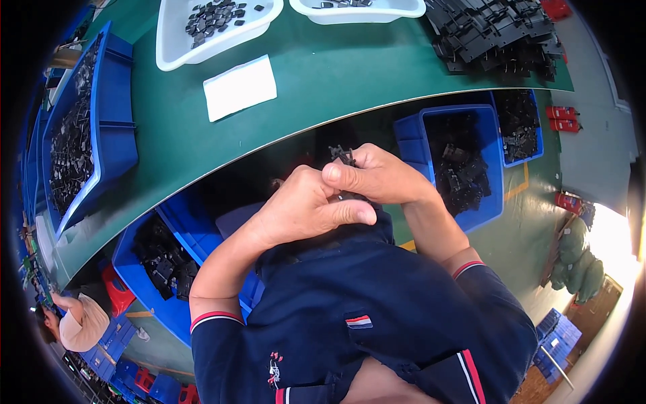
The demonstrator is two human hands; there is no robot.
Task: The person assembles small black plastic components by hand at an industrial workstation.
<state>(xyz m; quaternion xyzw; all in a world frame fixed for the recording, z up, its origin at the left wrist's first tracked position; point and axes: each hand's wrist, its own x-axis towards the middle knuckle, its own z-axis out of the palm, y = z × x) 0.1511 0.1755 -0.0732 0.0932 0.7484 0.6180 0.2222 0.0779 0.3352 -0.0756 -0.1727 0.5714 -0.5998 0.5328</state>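
Note:
My left hand (pixel 306 207) and my right hand (pixel 377 176) meet in front of my body, just off the near edge of the green table (pixel 316 74). A small black plastic part (pixel 342 155) with thin prongs sticks up between them. The right thumb and fingers are closed around this part. My left fingers curl in under the right hand, and the left thumb points right. What the left fingers hold is hidden behind the hands.
White bins (pixel 165 50) of small black pieces, a white paper (pixel 240 87) and stacked black parts (pixel 494 34) rest on the table. Blue crates (pixel 501 168) of black parts stand below it; a tilted blue bin (pixel 118 135) is at left. Another person (pixel 81 323) sits far left.

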